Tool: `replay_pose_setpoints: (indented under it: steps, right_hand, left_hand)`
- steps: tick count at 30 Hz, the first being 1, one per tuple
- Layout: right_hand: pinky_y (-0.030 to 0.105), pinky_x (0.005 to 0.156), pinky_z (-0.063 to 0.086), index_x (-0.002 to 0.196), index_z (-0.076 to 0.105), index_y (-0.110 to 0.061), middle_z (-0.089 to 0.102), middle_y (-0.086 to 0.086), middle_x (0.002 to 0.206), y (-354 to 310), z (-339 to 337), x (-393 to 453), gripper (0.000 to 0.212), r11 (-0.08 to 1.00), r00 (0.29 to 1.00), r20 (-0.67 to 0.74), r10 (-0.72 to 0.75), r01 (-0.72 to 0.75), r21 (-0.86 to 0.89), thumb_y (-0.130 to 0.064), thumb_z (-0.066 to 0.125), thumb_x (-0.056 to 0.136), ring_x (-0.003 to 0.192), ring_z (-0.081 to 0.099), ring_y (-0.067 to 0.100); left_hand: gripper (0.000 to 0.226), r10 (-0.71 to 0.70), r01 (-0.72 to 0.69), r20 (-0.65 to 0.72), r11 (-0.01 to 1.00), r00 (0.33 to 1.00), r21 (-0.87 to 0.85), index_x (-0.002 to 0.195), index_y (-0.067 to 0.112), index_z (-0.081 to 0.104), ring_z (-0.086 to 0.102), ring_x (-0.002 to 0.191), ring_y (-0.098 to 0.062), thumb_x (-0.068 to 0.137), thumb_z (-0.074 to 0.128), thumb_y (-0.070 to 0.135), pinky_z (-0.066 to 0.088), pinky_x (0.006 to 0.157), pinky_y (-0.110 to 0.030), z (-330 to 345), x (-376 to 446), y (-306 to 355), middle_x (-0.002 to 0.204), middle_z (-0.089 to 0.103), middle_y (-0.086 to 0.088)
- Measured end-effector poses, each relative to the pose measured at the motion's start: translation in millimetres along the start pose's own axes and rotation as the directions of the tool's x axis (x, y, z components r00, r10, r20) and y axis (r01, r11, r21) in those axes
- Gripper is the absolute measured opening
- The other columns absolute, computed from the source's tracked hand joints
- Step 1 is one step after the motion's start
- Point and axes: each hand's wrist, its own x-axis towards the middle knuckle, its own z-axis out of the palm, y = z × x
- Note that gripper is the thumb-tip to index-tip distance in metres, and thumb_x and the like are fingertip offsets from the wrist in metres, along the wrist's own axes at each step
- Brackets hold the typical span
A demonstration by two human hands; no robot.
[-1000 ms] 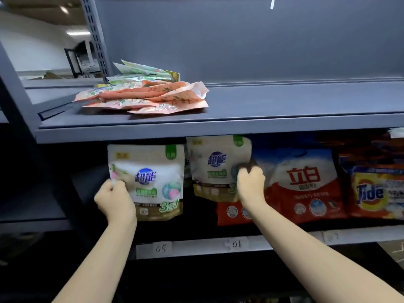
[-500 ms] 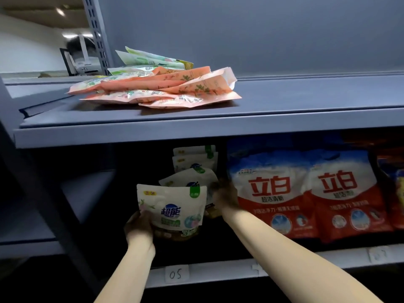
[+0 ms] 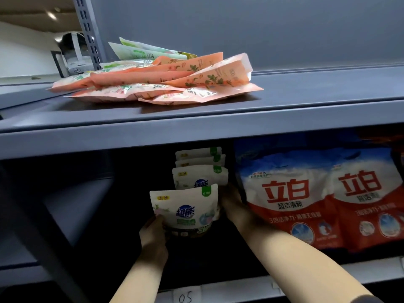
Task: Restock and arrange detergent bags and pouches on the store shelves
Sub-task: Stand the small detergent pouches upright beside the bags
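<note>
Grey steel shelving point(image 3: 196, 136), dim lower bay, ceiling lights far left. Tag "05" point(image 3: 185, 297) on the lower rail. Your left hand point(image 3: 153, 235) grips the front white pouch point(image 3: 185, 211) (blue logo, "3" visible) at its lower left corner; since half a second ago it sits closer to the row behind point(image 3: 200, 171). Your right hand point(image 3: 232, 203) is behind that pouch, grip unclear. Red bags point(image 3: 288, 197) read "立白 超洁清新".
</note>
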Motion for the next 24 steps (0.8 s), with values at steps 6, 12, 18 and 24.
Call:
replay_pose_setpoints:
  steps: [6,12,18,24]
  right_hand:
    - [0.03,0.07,0.047,0.121,0.054,-0.003,0.06,0.023,0.111,-9.8,10.6,16.1,0.025,0.996,1.0,-0.015,0.012,-0.011,0.091,-0.009,0.043,0.098,0.089,0.057,0.029]
    - [0.022,0.073,0.047,0.133,0.043,-0.019,0.056,0.006,0.109,8.9,2.1,1.3,0.038,0.989,0.986,-0.121,-0.112,0.123,0.083,-0.019,0.052,0.096,0.095,0.055,0.022]
    - [0.037,0.097,0.047,0.123,0.054,-0.011,0.061,0.01,0.119,32.8,-3.3,-4.7,0.029,0.999,1.0,-0.011,0.006,-0.006,-0.051,-0.025,0.046,0.099,0.11,0.058,0.023]
    - [0.028,0.084,0.053,0.119,0.058,-0.011,0.064,0.006,0.108,42.8,6.0,3.9,0.026,0.975,0.972,0.236,0.012,-0.064,0.214,-0.008,0.058,0.093,0.109,0.061,0.025]
  left_hand:
    - [0.017,-0.072,0.073,0.037,0.997,0.997,-0.01,0.103,0.009,0.059,0.058,0.101,-0.033,0.093,0.048,0.001,0.048,0.086,-0.042,1.5,7.8,-0.7,0.109,0.061,-0.017]
    - [0.025,-0.062,0.059,0.098,0.998,0.993,0.031,0.109,0.011,0.06,0.06,0.096,-0.027,0.089,0.049,-0.001,0.052,0.076,-0.037,14.7,22.8,-4.2,0.105,0.064,-0.012]
    - [0.018,-0.02,0.013,0.111,0.998,0.994,0.056,0.112,0.01,0.058,0.06,0.084,-0.025,0.096,0.05,0.011,0.051,0.065,-0.032,33.2,37.8,-8.6,0.102,0.063,-0.012]
    - [0.042,0.054,-0.083,0.153,0.978,0.987,0.193,0.13,0.002,0.05,0.059,0.104,-0.036,0.088,0.055,-0.001,0.052,0.086,-0.049,46.4,45.6,-12.5,0.117,0.059,-0.021]
